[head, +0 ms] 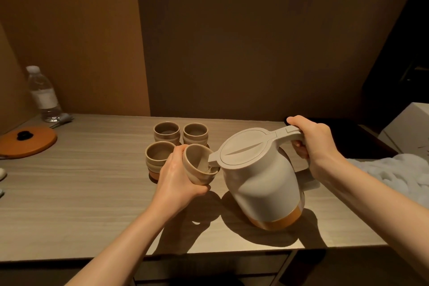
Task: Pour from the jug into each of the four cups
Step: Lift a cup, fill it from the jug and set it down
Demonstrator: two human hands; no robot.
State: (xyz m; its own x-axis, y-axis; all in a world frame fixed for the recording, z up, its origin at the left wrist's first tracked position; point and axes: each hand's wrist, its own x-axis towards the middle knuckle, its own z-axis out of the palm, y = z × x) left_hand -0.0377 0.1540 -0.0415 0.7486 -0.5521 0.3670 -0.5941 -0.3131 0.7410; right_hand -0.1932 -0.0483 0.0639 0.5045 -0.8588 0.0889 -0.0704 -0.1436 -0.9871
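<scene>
A cream jug (260, 181) with an orange base band and a closed lid is tilted to the left above the table. My right hand (311, 144) grips its handle. The spout reaches into a beige cup (197, 165), which my left hand (176, 176) holds lifted and tipped toward the jug. Liquid shows at the spout inside this cup. Three more beige cups stand on the table behind: one at the front left (159, 155), one at the back left (166, 131) and one at the back right (195, 132).
The pale wood table (92, 181) ends at a front edge near me. An orange lid with a black knob (27, 141) and a clear water bottle (43, 95) stand at the far left. White cloth (399, 174) and a white box (408, 127) lie at the right.
</scene>
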